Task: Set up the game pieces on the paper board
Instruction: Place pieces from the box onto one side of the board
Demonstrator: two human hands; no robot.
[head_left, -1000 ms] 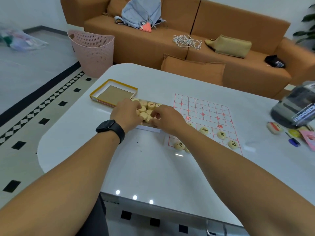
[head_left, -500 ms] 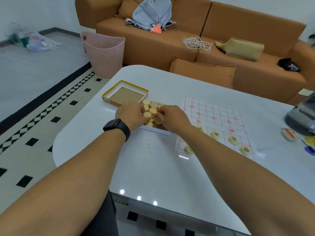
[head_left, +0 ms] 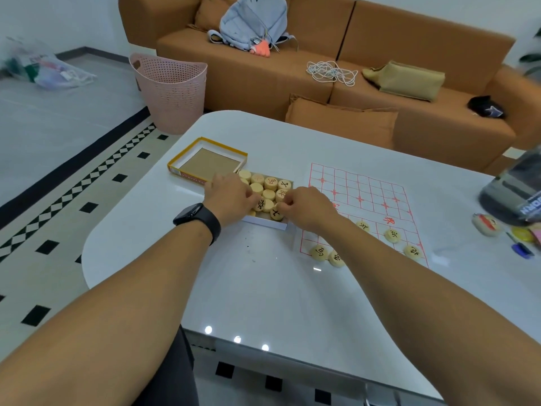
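Note:
A shallow white box (head_left: 265, 224) holds several round wooden game pieces (head_left: 270, 183) with black or red characters. My left hand (head_left: 231, 197), a black watch on its wrist, lies over the box's near left side with curled fingers pinching a black-marked piece (head_left: 260, 205). My right hand (head_left: 307, 206) reaches in from the right, and its curled fingertips pinch a piece (head_left: 277, 213) at the near right corner. The paper board (head_left: 363, 197), a red grid, lies to the right of the box. Several pieces (head_left: 318, 252) stand along its near rows.
The box's yellow-edged lid (head_left: 178, 164) lies open-side up just left of the box. A grey bag (head_left: 515, 194), pens and small items sit at the table's right edge. Beyond the white table (head_left: 263, 288) are an orange sofa (head_left: 409, 54) and a pink basket (head_left: 169, 89).
Both hands stay over the box, their fingers shifting slightly among the pieces. The view has swung a little to the left.

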